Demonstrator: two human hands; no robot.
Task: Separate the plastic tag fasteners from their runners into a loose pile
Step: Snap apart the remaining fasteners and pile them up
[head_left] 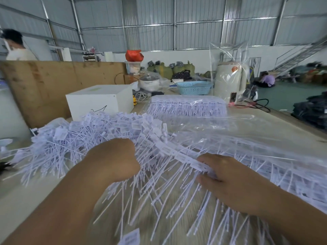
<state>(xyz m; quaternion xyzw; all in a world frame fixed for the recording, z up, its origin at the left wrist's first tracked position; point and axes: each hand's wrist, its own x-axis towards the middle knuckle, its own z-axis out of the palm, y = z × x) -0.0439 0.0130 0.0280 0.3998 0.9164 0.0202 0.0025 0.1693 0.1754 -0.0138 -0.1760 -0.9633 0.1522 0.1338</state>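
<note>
Many fasteners (85, 138): white, thin-stemmed, heaped loose on the desk (21, 197), left of centre.
Runner strip (178, 152): curved, fasteners attached, stretched between both hands.
Left hand (115, 161): fingers curled, hidden in stems.
Right hand (228, 179): fingers pinched the strip's end.
Stems: motion-blurred.

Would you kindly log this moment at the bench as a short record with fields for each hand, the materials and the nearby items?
left hand: fist closed on a bunch of fasteners
right hand: pinching the end of the runner strip
loose pile: heaped to the left, behind the left hand
unopened stock: bagged bundle farther back
clear plastic sheet: spread on the right
behind: white box, blue basket
</note>
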